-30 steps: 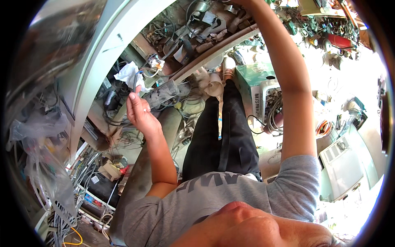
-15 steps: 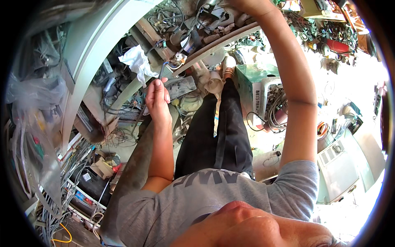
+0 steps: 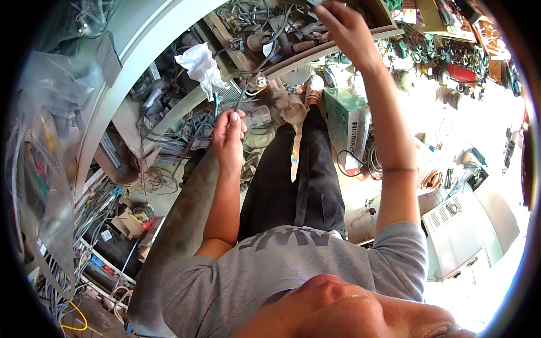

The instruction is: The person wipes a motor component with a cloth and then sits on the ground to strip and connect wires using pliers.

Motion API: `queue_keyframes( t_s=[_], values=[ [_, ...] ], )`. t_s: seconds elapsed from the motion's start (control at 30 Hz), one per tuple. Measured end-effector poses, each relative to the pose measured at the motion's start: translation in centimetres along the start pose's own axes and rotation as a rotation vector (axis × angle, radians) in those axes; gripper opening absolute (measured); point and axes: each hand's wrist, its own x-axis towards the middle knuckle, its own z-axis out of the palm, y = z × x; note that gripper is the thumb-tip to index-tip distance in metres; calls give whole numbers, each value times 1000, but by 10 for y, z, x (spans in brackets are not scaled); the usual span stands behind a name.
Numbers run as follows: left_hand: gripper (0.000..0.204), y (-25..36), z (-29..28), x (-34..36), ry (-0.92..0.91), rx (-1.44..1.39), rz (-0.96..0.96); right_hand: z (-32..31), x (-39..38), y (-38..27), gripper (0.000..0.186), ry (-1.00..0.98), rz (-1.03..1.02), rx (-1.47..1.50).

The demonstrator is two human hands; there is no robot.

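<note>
My left hand (image 3: 229, 138) is closed around a thin dark stick-like piece (image 3: 240, 100) that sticks up past the fingertips. Whether it is a cable or a tool I cannot tell. Just beyond its tip lies a small pale fitting with wires (image 3: 257, 83). Farther up, my right hand (image 3: 348, 34) reaches over a wooden tray (image 3: 307, 59) heaped with cables and small metal parts. Its fingertips are pinched at a grey piece (image 3: 311, 4), cut off by the top edge of the picture. A crumpled white paper or cloth (image 3: 201, 65) lies left of the tray.
A green and white carton (image 3: 345, 115) stands by my feet, with coiled black cable beside it. To the left are a curved pale frame (image 3: 107, 107), hanging clear plastic bags (image 3: 56, 84) and bundles of grey wire. A pale appliance casing (image 3: 459, 228) sits at the right.
My right hand has moved down into fuller view and slightly left. My left hand has shifted a little to the right and lower, still holding the thin piece. The view has shifted slightly.
</note>
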Motion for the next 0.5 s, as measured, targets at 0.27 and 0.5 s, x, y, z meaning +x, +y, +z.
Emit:
queue_keyframes(
  t_s=[0.27, 0.5],
  values=[
    [13, 7, -12, -7, -162, 411, 227, 64, -100, 1, 33, 170, 353, 982],
    [24, 20, -3, -1, -476, 744, 725, 91, -113, 19, 26, 212, 238, 81]
  ],
)
